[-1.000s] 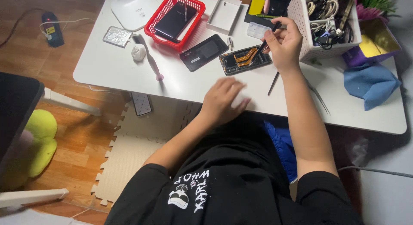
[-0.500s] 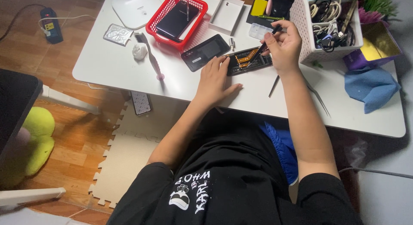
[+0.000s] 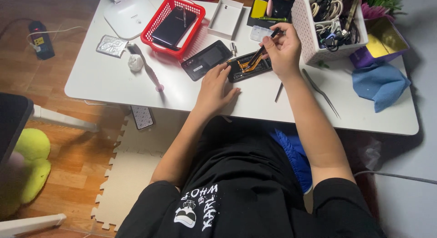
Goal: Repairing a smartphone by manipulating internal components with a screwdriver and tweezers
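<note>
Since the earlier frame the left hand (image 3: 215,88) has been slid up off the near part of the surface (image 3: 114,78) and is now laid flat, fingers spread, nothing gripped, fingertips touching the near edge of the opened phone (image 3: 249,66). That phone, black with orange ribbon cables showing inside, is found right between the two hands. The right hand (image 3: 284,50) is kept closed in a pinch around a thin dark tool (image 3: 265,44), whose tip is pointed down into the phone's insides. Just left of the left hand's fingertips a black back cover (image 3: 206,60) is laid flat. Metal tweezers (image 3: 321,92) are seen near the right forearm, and a white basket of cables (image 3: 328,26) is set just beyond the right hand. Further left, a red basket (image 3: 173,25) is parked.
</note>
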